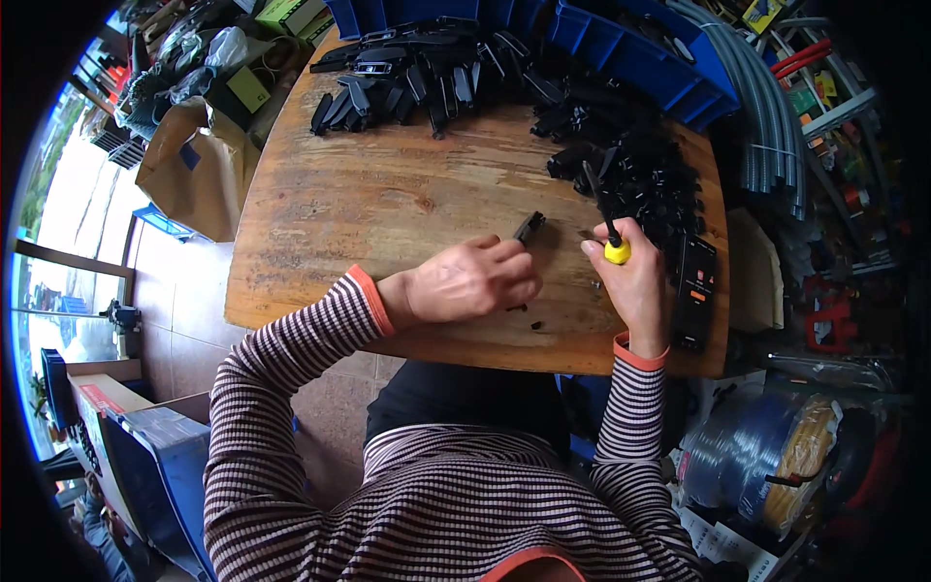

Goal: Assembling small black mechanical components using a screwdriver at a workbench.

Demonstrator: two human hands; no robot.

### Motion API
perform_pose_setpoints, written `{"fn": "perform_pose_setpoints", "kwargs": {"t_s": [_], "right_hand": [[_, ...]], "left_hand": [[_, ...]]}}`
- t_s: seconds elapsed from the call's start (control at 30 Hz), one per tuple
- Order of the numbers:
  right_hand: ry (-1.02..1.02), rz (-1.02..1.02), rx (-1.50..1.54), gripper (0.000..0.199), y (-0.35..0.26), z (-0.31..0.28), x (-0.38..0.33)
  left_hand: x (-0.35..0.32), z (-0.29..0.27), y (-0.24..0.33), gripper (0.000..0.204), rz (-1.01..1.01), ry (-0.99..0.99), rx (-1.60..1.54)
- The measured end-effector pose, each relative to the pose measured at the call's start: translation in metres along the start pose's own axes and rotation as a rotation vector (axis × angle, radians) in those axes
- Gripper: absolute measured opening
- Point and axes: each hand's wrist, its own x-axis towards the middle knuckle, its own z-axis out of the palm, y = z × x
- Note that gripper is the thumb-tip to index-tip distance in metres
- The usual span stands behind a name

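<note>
- Right hand (635,286): the fingers are clenched around a screwdriver (617,253) with a yellow handle. Its dark shaft points away from the body, toward the heaped parts. Risk: a slack grip could let the handle twist, and the tip could then slip.
- Left hand (472,281): the fingers are curled, knuckles up, at a black part (530,227). Contact is hidden beneath them; whether they clamp the part cannot be told. Risk: if the hold is loose, the part could turn under the tool.
- Black part: one end shows just beyond the left forefinger, on the side facing the right hand. Risk: little of it is exposed, so a misplaced tip could strike the fingers.
- Small dark piece (536,326): it lies loose near the front edge of the table (388,213). Risk: a sweep of either sleeve or wrist could push it to the floor.
- Phone (693,291): it lies beside the right wrist, screen up. Risk: an outward elbow or wrist movement could knock it.
- Right-hand heap of black parts (640,184): it lies just beyond the screwdriver. Risk: a forward slip could scatter or scratch pieces.
- Blue bin (640,58): it stands behind the heap. Risk: reaching across could topple the pile.
</note>
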Motion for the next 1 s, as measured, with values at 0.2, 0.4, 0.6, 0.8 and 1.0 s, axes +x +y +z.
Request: {"fn": "perform_pose_setpoints", "kwargs": {"t_s": [0.2, 0.4, 0.6, 0.8, 1.0], "right_hand": [[-0.024, -0.102, 0.037, 0.015, 0.000, 0.011, 0.007], [-0.085, -0.333, 0.019, 0.014, -0.006, 0.037, 0.029], [-0.151, -0.523, -0.235, 0.014, -0.014, 0.045, 0.033], [-0.267, -0.563, -0.306, 0.013, -0.019, 0.042, 0.038], [-0.311, -0.520, -0.292, 0.012, -0.018, 0.038, 0.039]], "left_hand": [[-0.005, 0.007, -0.027, 0.032, -0.149, 0.201, -0.097], [0.003, 0.024, -0.015, 0.033, -0.129, 0.101, -0.210], [0.001, 0.027, -0.014, 0.032, -0.099, 0.161, -0.173], [-0.009, 0.027, -0.012, 0.031, -0.078, 0.092, -0.153], [-0.005, 0.029, -0.010, 0.020, -0.088, 0.149, -0.105]]}}
